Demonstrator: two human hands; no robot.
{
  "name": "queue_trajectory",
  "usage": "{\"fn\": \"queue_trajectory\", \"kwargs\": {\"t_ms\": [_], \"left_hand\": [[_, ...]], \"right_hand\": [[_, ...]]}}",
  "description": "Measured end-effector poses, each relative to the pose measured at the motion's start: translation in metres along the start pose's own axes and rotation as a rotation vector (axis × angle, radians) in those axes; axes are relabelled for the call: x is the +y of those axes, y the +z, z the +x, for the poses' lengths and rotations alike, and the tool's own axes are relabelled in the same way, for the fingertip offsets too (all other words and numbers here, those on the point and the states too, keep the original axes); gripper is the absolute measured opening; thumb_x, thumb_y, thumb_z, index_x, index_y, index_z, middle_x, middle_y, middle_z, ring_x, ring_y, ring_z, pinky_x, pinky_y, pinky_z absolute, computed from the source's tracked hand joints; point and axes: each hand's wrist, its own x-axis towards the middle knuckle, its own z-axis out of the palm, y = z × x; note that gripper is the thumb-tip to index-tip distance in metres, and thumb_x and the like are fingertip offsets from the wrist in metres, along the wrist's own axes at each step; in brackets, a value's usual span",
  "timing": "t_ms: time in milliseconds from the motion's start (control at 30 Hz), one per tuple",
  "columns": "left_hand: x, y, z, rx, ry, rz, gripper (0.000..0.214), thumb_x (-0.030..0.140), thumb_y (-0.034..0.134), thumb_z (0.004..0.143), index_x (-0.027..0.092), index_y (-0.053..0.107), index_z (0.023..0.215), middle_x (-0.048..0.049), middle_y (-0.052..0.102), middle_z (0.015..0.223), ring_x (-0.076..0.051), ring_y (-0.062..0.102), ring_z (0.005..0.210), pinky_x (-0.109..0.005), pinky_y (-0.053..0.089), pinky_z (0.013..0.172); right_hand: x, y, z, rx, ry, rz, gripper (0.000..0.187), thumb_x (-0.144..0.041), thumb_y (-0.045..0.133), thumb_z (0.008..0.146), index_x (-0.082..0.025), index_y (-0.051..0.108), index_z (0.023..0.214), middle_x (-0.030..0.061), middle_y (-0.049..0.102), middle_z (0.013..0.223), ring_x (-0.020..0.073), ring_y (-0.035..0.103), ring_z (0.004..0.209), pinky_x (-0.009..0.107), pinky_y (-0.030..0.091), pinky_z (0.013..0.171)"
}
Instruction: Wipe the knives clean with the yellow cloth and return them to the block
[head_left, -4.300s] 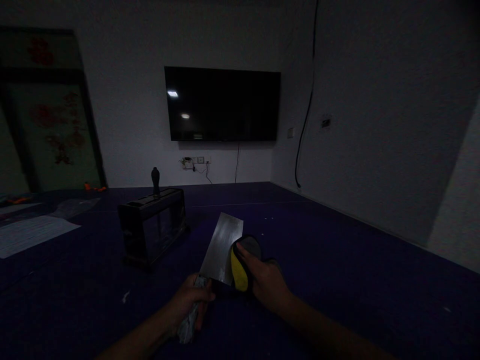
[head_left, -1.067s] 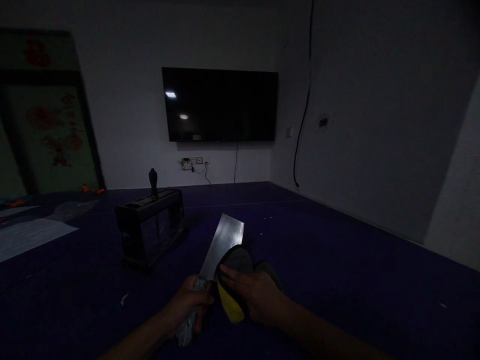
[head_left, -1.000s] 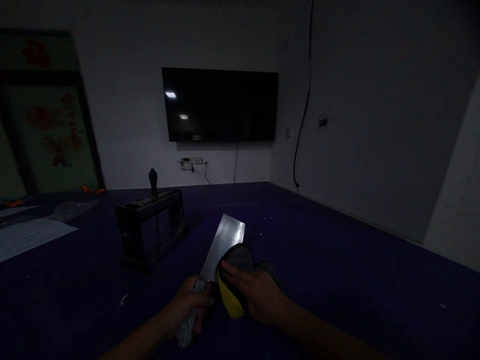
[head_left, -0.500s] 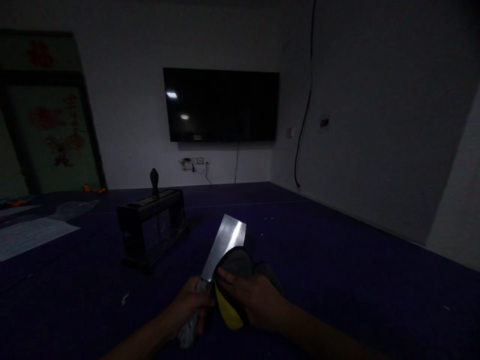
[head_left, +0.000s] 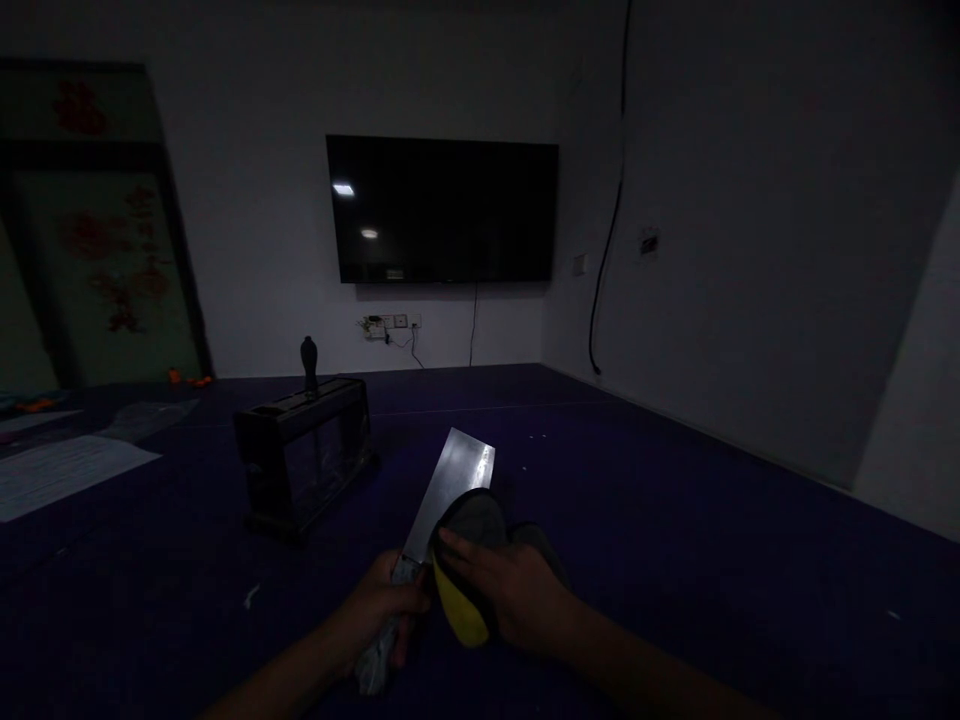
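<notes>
My left hand (head_left: 379,610) is wrapped round the handle of a cleaver (head_left: 446,490), whose broad shiny blade points up and away from me. A grey and yellow cloth (head_left: 474,515) is held in my right hand (head_left: 521,595), with the fingers pressing it against the right part of the blade. The cloth covers part of the blade's lower right edge. Beyond the cleaver, to the left, stands a black knife block (head_left: 304,455) with clear sides, and one dark handle (head_left: 309,362) sticks up out of its top.
Sheets of paper (head_left: 75,468) and a crumpled clear plastic bag (head_left: 150,418) lie at the left on the purple surface (head_left: 637,520). Small white scraps (head_left: 251,597) are scattered about. A television (head_left: 442,210) hangs on the far wall, and a black cable (head_left: 607,250) runs down the right wall.
My right hand and the cloth have shifted very slightly up and to the right along the blade. The cleaver has tilted a little, and its glare is weaker. The knife block stays put.
</notes>
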Motion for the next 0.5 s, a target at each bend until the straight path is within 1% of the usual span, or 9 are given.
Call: {"fn": "queue_trajectory", "kwargs": {"t_ms": [133, 200, 333, 400, 500], "left_hand": [[-0.0007, -0.0008, 0.0005, -0.010, -0.021, 0.020, 0.024, 0.027, 0.063, 0.049, 0.020, 0.043, 0.061, 0.0054, 0.046, 0.031, -0.009, 0.037, 0.021, -0.015, 0.024, 0.024], [-0.0011, -0.0012, 0.0016, -0.002, -0.026, 0.027, 0.024, 0.027, 0.063, 0.048, 0.020, 0.043, 0.060, 0.0058, 0.046, 0.031, -0.009, 0.036, 0.020, -0.016, 0.025, 0.024], [-0.0020, -0.0023, 0.0032, -0.026, -0.050, 0.036, 0.025, 0.027, 0.065, 0.047, 0.020, 0.044, 0.060, 0.0058, 0.046, 0.032, -0.009, 0.036, 0.021, -0.017, 0.028, 0.024], [-0.0027, -0.0029, 0.0033, -0.025, -0.053, 0.039, 0.025, 0.027, 0.065, 0.048, 0.020, 0.045, 0.060, 0.0061, 0.046, 0.033, -0.009, 0.035, 0.021, -0.018, 0.030, 0.024], [-0.0040, -0.0031, 0.0033, -0.011, -0.033, 0.036, 0.024, 0.027, 0.064, 0.049, 0.020, 0.045, 0.062, 0.0065, 0.046, 0.033, -0.008, 0.035, 0.022, -0.017, 0.029, 0.025]], "right_hand": [[0.0041, 0.0001, -0.0003, 0.024, 0.087, 0.006, 0.081, -0.005, 0.045, 0.066, -0.024, 0.030, 0.142, 0.0027, 0.016, 0.152, 0.0223, 0.058, 0.110, 0.034, 0.049, 0.086], [0.0053, -0.0008, -0.0006, 0.036, 0.110, 0.004, 0.083, -0.004, 0.044, 0.064, -0.023, 0.029, 0.143, 0.0024, 0.015, 0.152, 0.0223, 0.058, 0.109, 0.034, 0.050, 0.086], [0.0054, -0.0049, -0.0006, 0.066, 0.181, 0.010, 0.086, -0.001, 0.043, 0.060, -0.024, 0.030, 0.142, 0.0014, 0.015, 0.152, 0.0195, 0.058, 0.110, 0.031, 0.047, 0.091], [0.0052, -0.0065, -0.0002, 0.068, 0.222, 0.004, 0.087, 0.000, 0.043, 0.059, -0.023, 0.031, 0.142, 0.0016, 0.015, 0.152, 0.0201, 0.058, 0.109, 0.032, 0.048, 0.090], [0.0060, -0.0060, 0.0001, 0.073, 0.235, 0.003, 0.088, 0.001, 0.042, 0.059, -0.023, 0.029, 0.143, 0.0019, 0.013, 0.152, 0.0225, 0.060, 0.107, 0.036, 0.051, 0.086]]}}
